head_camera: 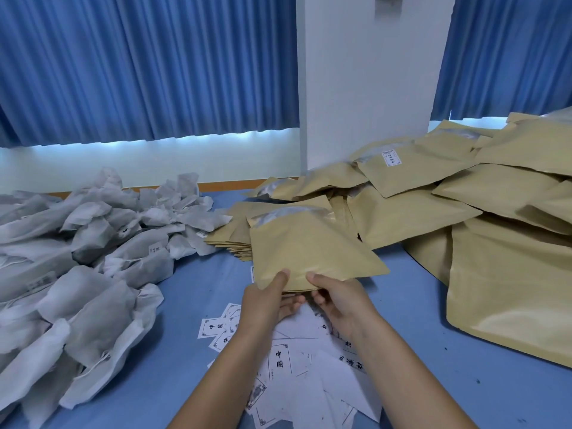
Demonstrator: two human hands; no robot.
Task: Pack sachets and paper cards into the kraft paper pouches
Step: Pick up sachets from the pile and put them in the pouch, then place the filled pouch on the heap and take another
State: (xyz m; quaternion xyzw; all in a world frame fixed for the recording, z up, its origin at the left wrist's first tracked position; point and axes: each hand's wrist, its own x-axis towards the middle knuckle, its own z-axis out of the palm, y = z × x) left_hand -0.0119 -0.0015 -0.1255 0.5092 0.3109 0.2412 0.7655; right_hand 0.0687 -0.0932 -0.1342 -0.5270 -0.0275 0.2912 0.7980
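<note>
The left grip point(265, 305) and right grip point(340, 300) pinched one kraft pouch point(309, 252) at its edge. Sachets point(86, 292) lay at nine o'clock, cards point(281, 363) at six.

Sachet pile point(93, 289) off left edge — pouch heap point(510, 274) off right.
</note>
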